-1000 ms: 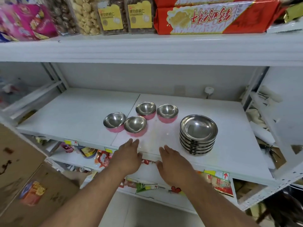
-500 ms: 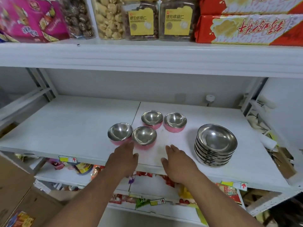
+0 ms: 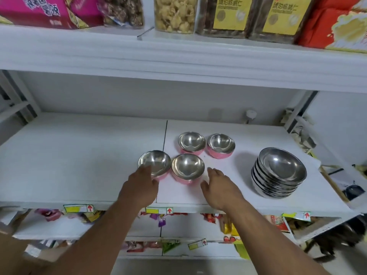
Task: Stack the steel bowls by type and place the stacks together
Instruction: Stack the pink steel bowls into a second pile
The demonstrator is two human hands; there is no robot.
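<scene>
Several small steel bowls with pink outsides sit loose on the white shelf [image 3: 79, 155]: a front-left one [image 3: 156, 160], a front-right one [image 3: 188, 165], a back-left one [image 3: 191, 141] and a back-right one [image 3: 221, 143]. To the right stands a stack of larger plain steel bowls [image 3: 280, 171]. My left hand [image 3: 141, 187] touches the near rim of the front-left pink bowl, fingers spread. My right hand [image 3: 218, 187] lies open on the shelf just right of the front-right pink bowl, not touching it.
An upper shelf [image 3: 178, 60] hangs low overhead, carrying snack jars [image 3: 174, 14] and boxes. Shelf uprights [image 3: 296, 116] and loose papers [image 3: 303, 139] crowd the right side. Packaged goods [image 3: 228, 225] fill the lower shelf. A small white knob [image 3: 250, 114] stands at the back wall.
Both hands have moved forward over the shelf edge toward the pink bowls. My left hand now reaches the front-left bowl's rim. The bowls have not moved.
</scene>
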